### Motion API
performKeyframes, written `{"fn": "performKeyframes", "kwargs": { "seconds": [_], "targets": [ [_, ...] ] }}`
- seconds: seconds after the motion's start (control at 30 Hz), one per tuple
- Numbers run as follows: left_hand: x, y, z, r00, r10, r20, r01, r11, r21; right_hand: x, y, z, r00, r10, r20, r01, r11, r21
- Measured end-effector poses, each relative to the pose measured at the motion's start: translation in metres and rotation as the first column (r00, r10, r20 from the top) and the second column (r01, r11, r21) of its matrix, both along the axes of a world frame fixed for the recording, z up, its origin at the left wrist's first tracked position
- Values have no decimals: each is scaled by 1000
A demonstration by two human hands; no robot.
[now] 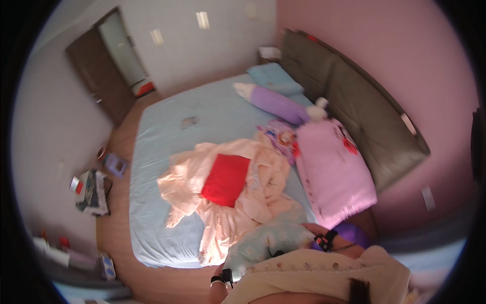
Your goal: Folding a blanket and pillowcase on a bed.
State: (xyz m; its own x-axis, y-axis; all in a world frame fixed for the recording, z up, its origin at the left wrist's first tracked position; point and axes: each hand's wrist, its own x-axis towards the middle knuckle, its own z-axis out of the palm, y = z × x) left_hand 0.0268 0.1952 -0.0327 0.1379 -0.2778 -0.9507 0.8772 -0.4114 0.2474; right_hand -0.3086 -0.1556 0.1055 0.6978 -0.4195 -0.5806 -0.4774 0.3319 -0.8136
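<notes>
A pale green floral pillow [269, 241] is held against the front of my body, at the near edge of the bed. My right hand [313, 229], with a dark band at the wrist, grips its right end; the fingers are mostly hidden. My left hand [219, 270] is at the lower left end of the pillow, largely covered, with a dark device and a light band at the wrist. Just beyond the pillow, a crumpled peach cloth [265, 205] lies on the bed, with a folded red cloth [226, 179] on top of it.
The bed [159, 190] has a light blue sheet and a padded headboard [357, 102]. On it lie a pink pillow [334, 171], a long purple plush toy [279, 104], a blue pillow [275, 78] and a small flat object [188, 122]. A purple stool [115, 165] stands left, near an open door [100, 76].
</notes>
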Motion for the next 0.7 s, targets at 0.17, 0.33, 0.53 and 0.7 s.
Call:
{"fn": "performKeyframes", "kwargs": {
  "seconds": [0.17,0.33,0.53,0.7],
  "targets": [
    [11,-78,49,982,2,191,51,962,-269,-11,-12,84,856,-489,-167,516,789,333],
    [7,-206,116,929,-117,350,302,788,-537,-58,-36,141,776,-631,3,609,751,256],
    [-103,-416,240,888,-142,437,451,442,-775,-166,-75,161,467,-838,283,817,532,225],
    [-152,-622,267,-103,266,959,994,1,106,-228,-81,150,220,-904,367,911,325,256]
  ]
}}
